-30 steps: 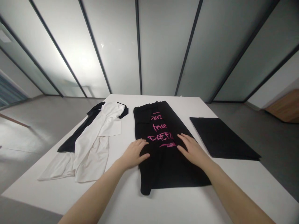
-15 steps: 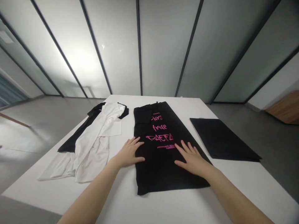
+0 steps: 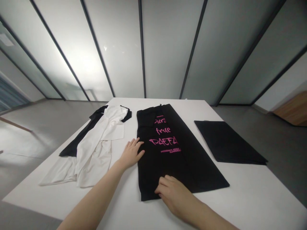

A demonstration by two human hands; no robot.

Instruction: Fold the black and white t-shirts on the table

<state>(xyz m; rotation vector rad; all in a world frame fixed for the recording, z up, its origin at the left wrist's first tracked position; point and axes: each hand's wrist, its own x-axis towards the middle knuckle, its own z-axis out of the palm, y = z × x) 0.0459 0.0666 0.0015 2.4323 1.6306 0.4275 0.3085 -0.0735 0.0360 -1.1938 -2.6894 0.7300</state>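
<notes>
Right hand point(image 3: 176, 195) curls over a flat black garment point(image 3: 192, 169).

On the bench point(image 3: 249, 195): printed garment point(image 3: 163, 159) at centre, lengthwise away from the viewer. Left of it, one garment point(image 3: 96, 153) lies over another point(image 3: 79, 140). Right of it, well apart, a folded piece point(image 3: 227, 142), seemingly overhanging the bench's edge.

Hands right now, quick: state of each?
Left hand: open, beside the black garment, holding nothing.
Right hand: fingers curled on its bottom edge; grip can't be told.
</notes>
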